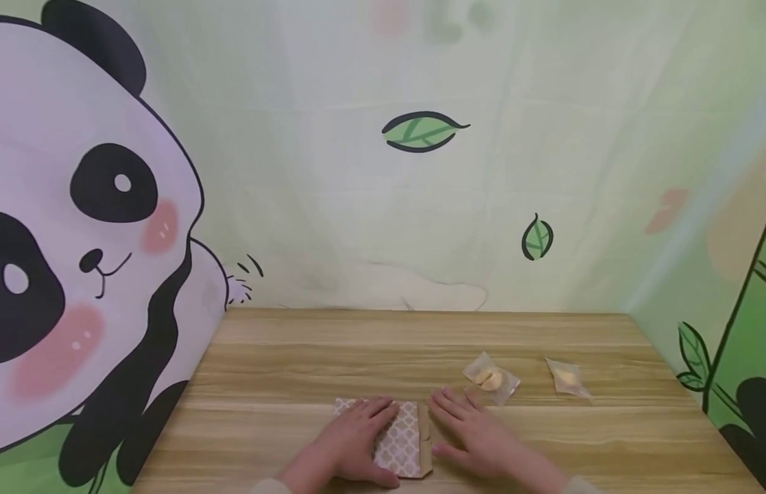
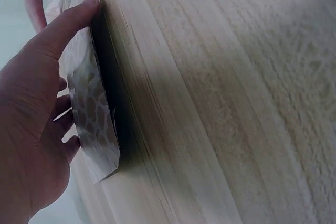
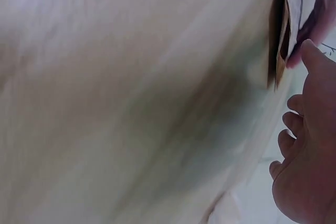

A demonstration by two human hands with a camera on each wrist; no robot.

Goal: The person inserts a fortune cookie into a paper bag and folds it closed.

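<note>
A flat cardboard box [image 1: 409,439] with a white-and-tan lattice print lies on the table. My left hand [image 1: 361,439] spans it, thumb along the near edge and fingertips by the far edge. The left wrist view shows that thumb [image 2: 73,19] against the box's patterned face [image 2: 92,108]. Plain brown flaps [image 1: 425,442] stick out at the box's right end, where a dark opening shows in the right wrist view. Just right of them, my right hand [image 1: 475,436] is held with fingers extended and nothing in it.
Two clear packets with tan, cookie-like pieces lie behind my right hand, one nearer [image 1: 490,379] and one farther right [image 1: 568,377]. The wood-grain table [image 1: 284,357] ends at a backdrop [image 1: 333,206] printed with a panda and leaves.
</note>
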